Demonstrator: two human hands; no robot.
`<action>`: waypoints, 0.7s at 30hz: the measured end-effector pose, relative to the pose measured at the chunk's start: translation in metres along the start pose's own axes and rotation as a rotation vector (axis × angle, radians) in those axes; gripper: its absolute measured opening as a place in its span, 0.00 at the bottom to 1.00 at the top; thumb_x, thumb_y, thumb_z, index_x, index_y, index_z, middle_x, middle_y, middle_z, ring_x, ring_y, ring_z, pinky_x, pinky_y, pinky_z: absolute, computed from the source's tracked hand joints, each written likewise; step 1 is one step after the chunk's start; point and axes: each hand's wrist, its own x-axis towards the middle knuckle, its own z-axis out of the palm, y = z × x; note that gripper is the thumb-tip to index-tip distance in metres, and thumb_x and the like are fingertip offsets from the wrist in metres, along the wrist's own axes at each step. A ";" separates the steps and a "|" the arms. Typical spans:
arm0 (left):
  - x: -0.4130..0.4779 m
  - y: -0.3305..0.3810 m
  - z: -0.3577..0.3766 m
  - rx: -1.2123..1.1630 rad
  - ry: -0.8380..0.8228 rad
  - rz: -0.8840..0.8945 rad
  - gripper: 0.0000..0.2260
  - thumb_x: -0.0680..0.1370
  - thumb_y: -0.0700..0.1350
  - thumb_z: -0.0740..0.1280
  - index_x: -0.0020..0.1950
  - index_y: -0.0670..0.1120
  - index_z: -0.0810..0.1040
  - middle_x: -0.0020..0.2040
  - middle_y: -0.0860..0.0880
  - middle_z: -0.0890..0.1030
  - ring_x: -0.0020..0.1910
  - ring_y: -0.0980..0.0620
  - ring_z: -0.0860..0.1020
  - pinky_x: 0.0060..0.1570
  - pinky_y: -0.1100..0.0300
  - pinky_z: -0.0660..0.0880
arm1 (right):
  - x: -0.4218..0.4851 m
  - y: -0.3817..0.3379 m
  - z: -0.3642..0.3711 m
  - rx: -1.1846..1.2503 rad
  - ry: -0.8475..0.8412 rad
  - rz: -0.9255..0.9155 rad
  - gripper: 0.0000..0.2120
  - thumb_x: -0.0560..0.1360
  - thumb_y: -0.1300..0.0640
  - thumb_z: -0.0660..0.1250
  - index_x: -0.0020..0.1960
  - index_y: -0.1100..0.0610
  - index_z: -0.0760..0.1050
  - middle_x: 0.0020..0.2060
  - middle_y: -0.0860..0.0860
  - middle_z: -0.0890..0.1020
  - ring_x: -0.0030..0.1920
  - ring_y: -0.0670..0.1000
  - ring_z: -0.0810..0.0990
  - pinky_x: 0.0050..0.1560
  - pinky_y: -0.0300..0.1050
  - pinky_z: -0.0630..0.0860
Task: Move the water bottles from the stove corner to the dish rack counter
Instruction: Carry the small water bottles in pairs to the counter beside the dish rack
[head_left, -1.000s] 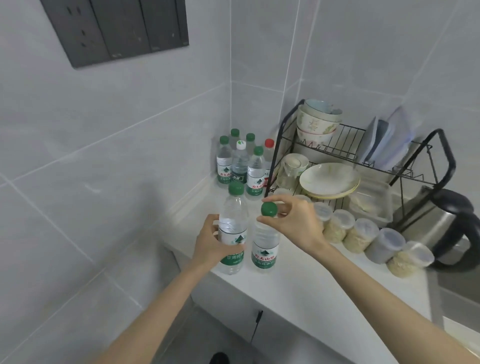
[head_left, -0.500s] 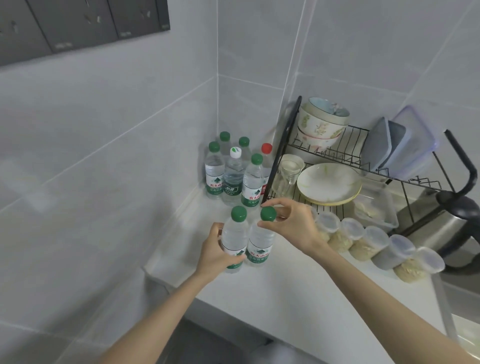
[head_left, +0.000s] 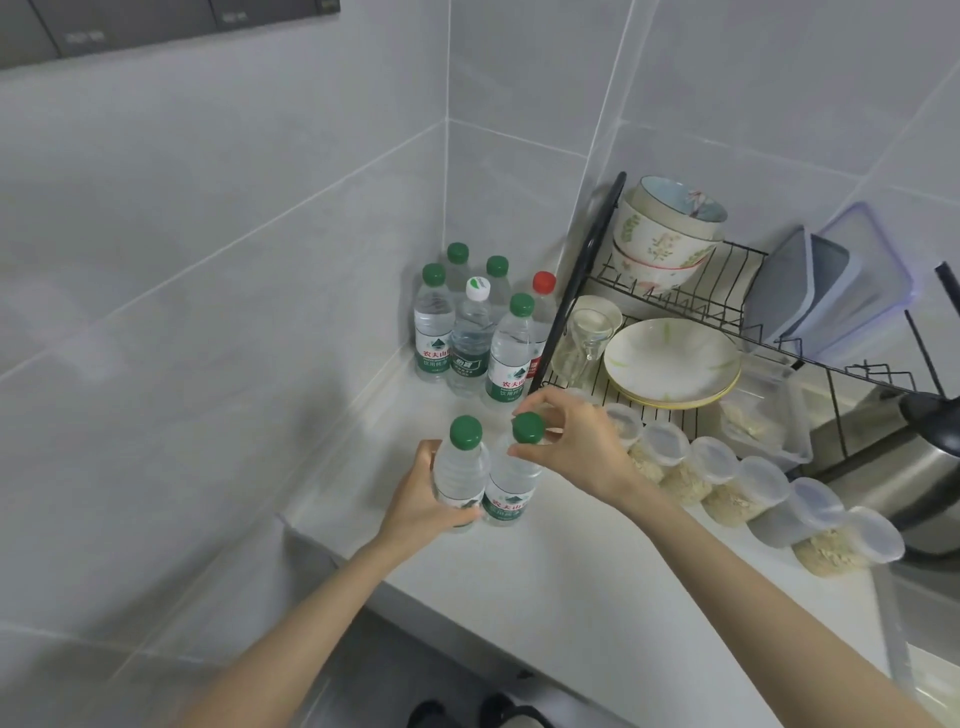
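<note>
Two green-capped water bottles stand side by side on the white counter (head_left: 561, 566). My left hand (head_left: 421, 501) grips the left bottle (head_left: 460, 470) round its body. My right hand (head_left: 576, 447) pinches the neck just under the cap of the right bottle (head_left: 511, 491). Behind them, in the wall corner, stands a cluster of several more bottles (head_left: 470, 332), most with green caps, one white, one red.
A black wire dish rack (head_left: 753, 317) holds stacked bowls, plates, a glass and plastic lids to the right. A row of lidded jars (head_left: 727, 483) with grain runs along the counter in front of it. A steel kettle (head_left: 914, 467) sits at far right. Tiled walls close the left and back.
Both bottles have come down and forward toward the corner cluster and now stand near the counter's left edge; my hands keep the same holds. The camera has tilted lower.
</note>
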 end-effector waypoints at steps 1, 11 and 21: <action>-0.002 0.004 -0.001 0.007 0.003 0.005 0.30 0.60 0.44 0.78 0.55 0.59 0.66 0.49 0.56 0.78 0.50 0.54 0.79 0.47 0.54 0.78 | 0.002 0.001 -0.001 -0.029 -0.017 -0.010 0.17 0.64 0.57 0.79 0.48 0.50 0.76 0.43 0.47 0.84 0.47 0.44 0.82 0.53 0.39 0.79; -0.019 0.080 -0.032 0.267 0.168 0.274 0.28 0.71 0.53 0.74 0.68 0.60 0.68 0.61 0.60 0.74 0.57 0.60 0.74 0.55 0.64 0.71 | 0.006 0.012 -0.002 -0.126 -0.044 -0.124 0.17 0.65 0.52 0.77 0.53 0.48 0.80 0.45 0.46 0.84 0.45 0.50 0.82 0.52 0.48 0.78; -0.013 0.125 -0.029 0.903 -0.018 0.238 0.19 0.76 0.50 0.67 0.67 0.54 0.73 0.57 0.52 0.76 0.52 0.50 0.76 0.48 0.62 0.68 | 0.010 0.013 -0.005 -0.200 -0.086 -0.184 0.17 0.66 0.48 0.76 0.54 0.45 0.79 0.42 0.51 0.85 0.45 0.51 0.82 0.51 0.51 0.79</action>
